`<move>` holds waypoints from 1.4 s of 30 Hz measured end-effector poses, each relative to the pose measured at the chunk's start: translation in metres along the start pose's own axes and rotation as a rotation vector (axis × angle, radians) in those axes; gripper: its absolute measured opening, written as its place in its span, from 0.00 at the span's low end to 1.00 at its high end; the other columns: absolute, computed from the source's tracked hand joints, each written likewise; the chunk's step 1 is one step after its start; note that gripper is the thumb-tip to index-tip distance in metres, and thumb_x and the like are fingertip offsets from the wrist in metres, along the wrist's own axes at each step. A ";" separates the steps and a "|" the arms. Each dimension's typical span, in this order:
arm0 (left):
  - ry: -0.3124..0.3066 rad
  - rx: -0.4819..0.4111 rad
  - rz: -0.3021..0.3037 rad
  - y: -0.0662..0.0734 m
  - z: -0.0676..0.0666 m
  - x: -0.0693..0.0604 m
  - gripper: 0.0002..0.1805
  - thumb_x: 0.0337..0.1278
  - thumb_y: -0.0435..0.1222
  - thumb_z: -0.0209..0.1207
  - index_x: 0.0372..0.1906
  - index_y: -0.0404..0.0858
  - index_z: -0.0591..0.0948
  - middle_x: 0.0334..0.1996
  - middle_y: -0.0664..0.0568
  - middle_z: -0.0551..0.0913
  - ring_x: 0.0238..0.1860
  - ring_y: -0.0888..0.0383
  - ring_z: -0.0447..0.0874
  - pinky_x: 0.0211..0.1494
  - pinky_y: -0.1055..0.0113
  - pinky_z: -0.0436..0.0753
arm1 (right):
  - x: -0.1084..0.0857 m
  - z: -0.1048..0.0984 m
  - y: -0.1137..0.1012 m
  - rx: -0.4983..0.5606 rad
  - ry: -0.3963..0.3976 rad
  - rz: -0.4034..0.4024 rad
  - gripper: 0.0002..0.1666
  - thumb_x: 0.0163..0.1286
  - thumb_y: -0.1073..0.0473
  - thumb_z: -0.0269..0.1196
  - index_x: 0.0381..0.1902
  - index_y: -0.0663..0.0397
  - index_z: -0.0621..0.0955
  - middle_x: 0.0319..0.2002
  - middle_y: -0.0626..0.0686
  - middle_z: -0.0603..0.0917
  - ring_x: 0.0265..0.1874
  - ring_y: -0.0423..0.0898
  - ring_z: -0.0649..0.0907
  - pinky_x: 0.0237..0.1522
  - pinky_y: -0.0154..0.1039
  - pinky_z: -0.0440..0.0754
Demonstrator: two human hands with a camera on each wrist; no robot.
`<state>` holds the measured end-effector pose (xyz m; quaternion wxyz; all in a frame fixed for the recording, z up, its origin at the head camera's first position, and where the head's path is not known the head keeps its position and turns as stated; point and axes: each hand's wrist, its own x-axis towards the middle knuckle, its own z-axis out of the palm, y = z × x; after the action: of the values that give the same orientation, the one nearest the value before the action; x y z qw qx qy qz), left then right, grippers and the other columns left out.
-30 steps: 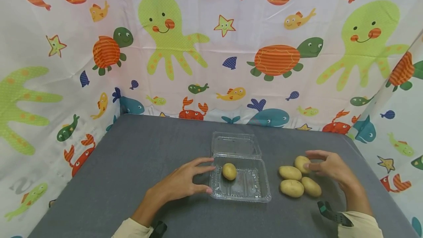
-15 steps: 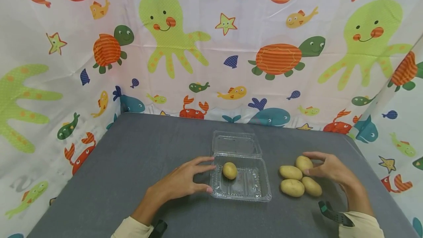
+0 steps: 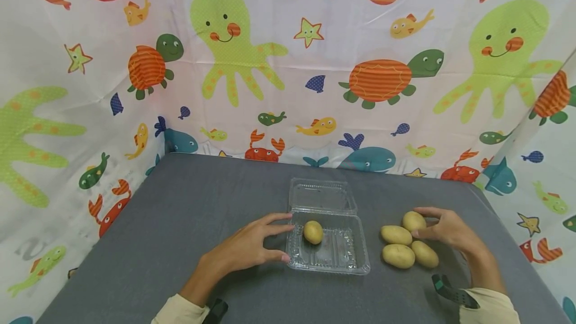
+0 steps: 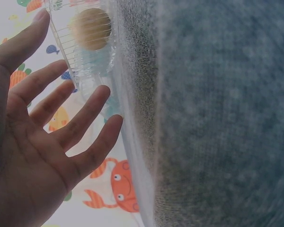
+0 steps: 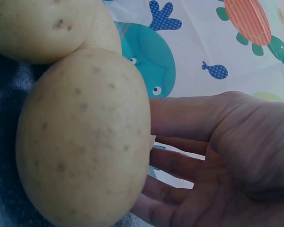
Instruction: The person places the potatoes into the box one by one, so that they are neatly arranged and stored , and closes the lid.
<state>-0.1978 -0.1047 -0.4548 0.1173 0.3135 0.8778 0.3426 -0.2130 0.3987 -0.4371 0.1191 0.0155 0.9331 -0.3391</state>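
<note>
Looks like grab time: right hand (image 3: 452,228) pinches the back potato (image 3: 413,221) lower right, left hand (image 3: 243,247) loose by the tub (image 3: 342,251), so lift next.

The container (image 3: 344,244) on the counter (image 3: 216,189) holds one potato (image 3: 312,232) in its left half; behind lies its lid (image 3: 321,197); left fingers (image 3: 276,230) at its left edge; four potatoes (image 3: 398,256), then right fingers (image 3: 430,211), to its right.

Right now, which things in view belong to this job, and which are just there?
Seem to belong:
- left hand, at the container's side
- open clear container
- potato inside it
- right hand, holding the farthest loose potato
- three other loose potatoes

Just there:
- grey table
- sea-creature curtain
- dark wristbands
</note>
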 end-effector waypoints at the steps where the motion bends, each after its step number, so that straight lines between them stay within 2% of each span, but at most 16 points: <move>1: -0.001 -0.001 0.000 0.000 0.000 0.000 0.39 0.62 0.56 0.72 0.76 0.51 0.77 0.81 0.65 0.64 0.80 0.51 0.64 0.75 0.37 0.70 | 0.000 0.000 0.000 0.000 0.005 0.001 0.48 0.65 0.48 0.78 0.74 0.70 0.73 0.67 0.78 0.76 0.63 0.73 0.80 0.57 0.69 0.80; 17: 0.002 -0.002 -0.002 0.000 0.000 -0.001 0.39 0.62 0.57 0.72 0.76 0.51 0.77 0.80 0.66 0.64 0.80 0.51 0.64 0.76 0.37 0.70 | -0.002 0.000 -0.002 -0.009 0.036 0.001 0.47 0.65 0.48 0.78 0.72 0.70 0.74 0.67 0.78 0.76 0.63 0.73 0.80 0.57 0.68 0.80; 25: 0.004 0.003 0.001 0.001 0.000 -0.001 0.39 0.62 0.57 0.72 0.76 0.52 0.77 0.81 0.66 0.64 0.80 0.51 0.64 0.75 0.37 0.70 | -0.004 -0.001 -0.005 0.012 0.055 0.017 0.49 0.65 0.45 0.77 0.74 0.67 0.73 0.63 0.75 0.81 0.63 0.71 0.81 0.58 0.71 0.78; 42: 0.006 -0.003 -0.002 0.001 0.001 -0.001 0.39 0.62 0.56 0.72 0.76 0.51 0.77 0.81 0.66 0.64 0.80 0.51 0.64 0.75 0.37 0.70 | -0.018 -0.006 -0.036 0.062 0.122 -0.039 0.49 0.68 0.42 0.76 0.78 0.58 0.72 0.62 0.73 0.83 0.64 0.71 0.80 0.57 0.71 0.78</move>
<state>-0.1963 -0.1047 -0.4547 0.1156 0.3115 0.8779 0.3449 -0.2007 0.3754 -0.4055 0.0549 0.0214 0.9278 -0.3683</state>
